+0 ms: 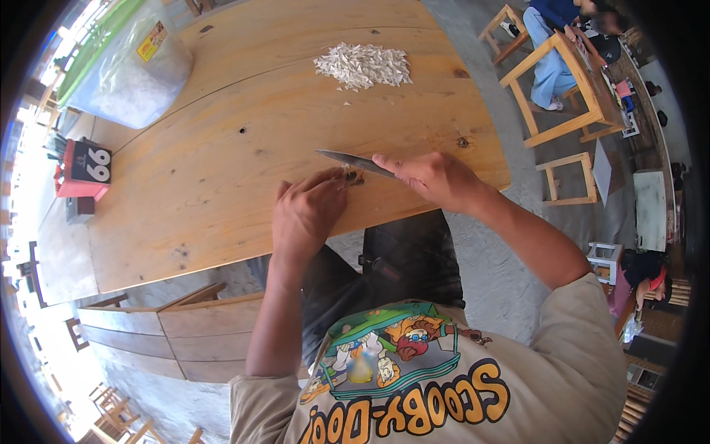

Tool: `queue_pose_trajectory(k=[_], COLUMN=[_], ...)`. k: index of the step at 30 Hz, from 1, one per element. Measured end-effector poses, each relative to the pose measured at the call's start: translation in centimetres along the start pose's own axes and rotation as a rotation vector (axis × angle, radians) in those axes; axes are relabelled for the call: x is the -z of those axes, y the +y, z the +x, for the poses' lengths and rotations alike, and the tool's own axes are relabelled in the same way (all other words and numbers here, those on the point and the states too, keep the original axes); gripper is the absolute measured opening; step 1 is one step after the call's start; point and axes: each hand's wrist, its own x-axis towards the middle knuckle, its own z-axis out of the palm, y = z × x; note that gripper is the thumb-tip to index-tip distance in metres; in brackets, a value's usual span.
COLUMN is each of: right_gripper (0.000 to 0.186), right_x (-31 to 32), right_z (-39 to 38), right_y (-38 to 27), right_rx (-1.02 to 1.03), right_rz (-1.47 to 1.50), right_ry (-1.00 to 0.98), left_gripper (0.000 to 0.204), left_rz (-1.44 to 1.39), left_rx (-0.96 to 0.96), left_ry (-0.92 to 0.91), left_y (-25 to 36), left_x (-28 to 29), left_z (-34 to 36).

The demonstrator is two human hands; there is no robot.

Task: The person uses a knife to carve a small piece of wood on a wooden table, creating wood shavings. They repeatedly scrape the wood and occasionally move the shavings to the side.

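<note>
My right hand (pixel 436 181) grips a knife (pixel 342 158), its blade pointing left above the wooden table (pixel 222 177). Just below and left of the blade, my left hand (pixel 310 203) is closed, fingertips holding a small pale piece (pixel 345 170) too small to make out clearly. A dark patch on the wood shows beside those fingertips. Farther back on the table lies a loose pile of small white flakes or chips (pixel 362 65).
A plastic tub (pixel 122 74) with green rim sits back left, near a red holder (pixel 78 177). Wooden benches (pixel 200 333) stand below left. Two other people (pixel 551 63) (pixel 636 281) are at right among wooden stools (pixel 566 181). My legs are under the table's near edge.
</note>
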Motion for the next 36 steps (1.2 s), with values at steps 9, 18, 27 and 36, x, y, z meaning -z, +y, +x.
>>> queue_pose_trajectory(k=[9,18,27,36], right_gripper=[0.068,0.062,0.058,0.055], right_x=[1.2,2.6,2.1,2.6], right_z=[3.2,8.9,5.1,6.4], right_y=[1.4,7.4,6.4,8.6], right_rx=[-0.151,-0.153,-0.003,-0.090], right_rz=[-0.019,-0.101,-0.090,-0.177], right_ry=[0.004,0.129,-0.012,0.119], left_gripper=[0.025,0.026,0.022,0.019], left_rz=[-0.033,-0.139,-0.137,-0.122], left_rx=[0.009,0.036,0.030,0.032], left_ry=[-0.002,-0.086,-0.133,-0.115], left_y=[0.5,-1.1,-0.9,-0.5], left_x=[0.3,0.9,1.1,0.8], left_z=[0.3,0.2,-0.1,0.1])
